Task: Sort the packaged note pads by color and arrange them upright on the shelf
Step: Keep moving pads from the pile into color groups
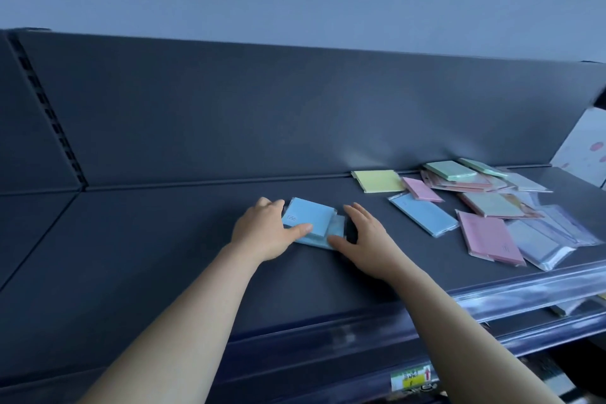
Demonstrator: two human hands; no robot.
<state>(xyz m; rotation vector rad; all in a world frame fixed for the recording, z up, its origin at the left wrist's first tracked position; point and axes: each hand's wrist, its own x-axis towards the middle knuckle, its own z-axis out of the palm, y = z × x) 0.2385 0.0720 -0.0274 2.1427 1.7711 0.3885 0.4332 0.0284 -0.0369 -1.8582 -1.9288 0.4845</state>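
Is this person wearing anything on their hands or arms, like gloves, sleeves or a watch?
Nothing shows. The left hand and right hand are bare: no gloves, and no rings that can be made out. The left forearm and right forearm are bare down to the picture's bottom edge, with no sleeve, watch or bracelet in view.

pad stack on shelf ctr, btwn left hand & right hand | loose pads heaped to R
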